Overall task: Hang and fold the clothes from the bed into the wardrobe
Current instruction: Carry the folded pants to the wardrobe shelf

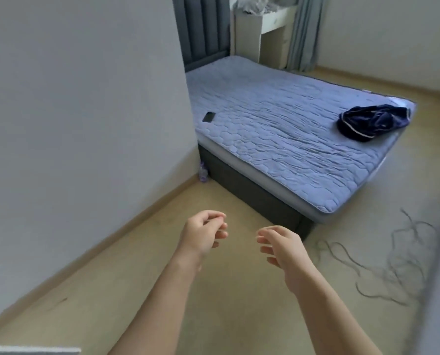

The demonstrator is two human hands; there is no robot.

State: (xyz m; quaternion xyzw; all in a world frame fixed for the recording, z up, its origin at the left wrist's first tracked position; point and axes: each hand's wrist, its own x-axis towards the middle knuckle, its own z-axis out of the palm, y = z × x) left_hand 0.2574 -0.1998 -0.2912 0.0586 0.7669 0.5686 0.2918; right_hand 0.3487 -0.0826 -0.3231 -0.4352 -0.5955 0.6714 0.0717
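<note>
1. Bed (277,129): fitted with a quilted blue mattress pad on a dark grey base. All positions below are given relative to it.
2. Dark blue garment (372,121): crumpled, with pale piping along its edges. It lies on the bed at the far foot-end corner and rests directly on the pad.
3. Left hand (203,234): held over the floor (213,298), off the bed's near side and short of its near foot-end corner. The fingers are loosely curled. The hand holds nothing and touches nothing.
4. Right hand (280,248): held beside the left hand, apart from it and closer to the bed's near foot-end corner. The fingers are loosely curled and hold nothing.
5. Phone (208,117): dark, lying flat on the bed towards the head end, near the near-side edge.
6. Headboard (203,29): dark grey, padded in vertical channels, upright at the bed's head end.
7. Wall (85,98): pale. It hides the near head-end part of the bed.
8. Small purple object (203,172): on the floor against the bed's base, where the base meets the wall. It is too small to identify.
9. White furniture unit (260,29) and grey-blue curtain (303,32): beyond the bed's head end, on its far side.
10. Thin dark strands (393,265): off the bed's foot end. I cannot tell whether they lie on the floor or hang before the lens.
</note>
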